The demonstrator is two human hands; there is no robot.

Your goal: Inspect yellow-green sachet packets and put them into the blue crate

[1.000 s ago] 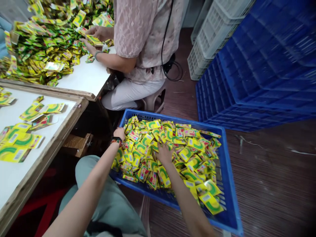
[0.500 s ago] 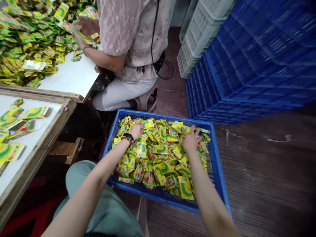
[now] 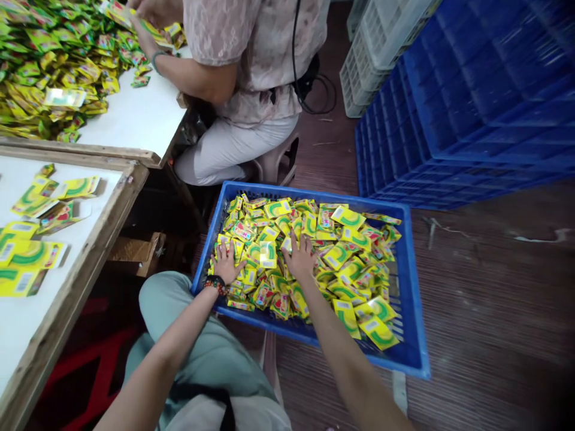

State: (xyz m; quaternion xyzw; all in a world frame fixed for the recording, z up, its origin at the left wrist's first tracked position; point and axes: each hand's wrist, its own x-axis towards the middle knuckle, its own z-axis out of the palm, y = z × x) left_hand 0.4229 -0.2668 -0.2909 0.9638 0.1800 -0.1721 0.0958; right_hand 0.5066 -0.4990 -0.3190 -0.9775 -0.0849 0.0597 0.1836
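Note:
My left hand [image 3: 227, 263] rests with spread fingers on the near left of a heap of yellow-and-green sachets [image 3: 269, 239]. These fill a blue plastic crate [image 3: 314, 197], and my right hand [image 3: 300, 257] lies open on them a little further right. Neither hand visibly grips a sachet. A beaded bracelet circles my left wrist. The crate stands on the floor in front of my knees, with its near right corner just past my right forearm.
To the left stands a wood-framed white board [image 3: 81, 263] with loose sachets. Beyond it, a seated co-worker [image 3: 242, 72] handles a large sachet heap on a white table [image 3: 135, 114]. Stacked blue crates [image 3: 471, 120] and white crates [image 3: 377, 42] stand to the right.
Both hands have drawn back from the crate's far side toward its middle and closer together. The view has shifted slightly, and the sachets under my hands have been stirred.

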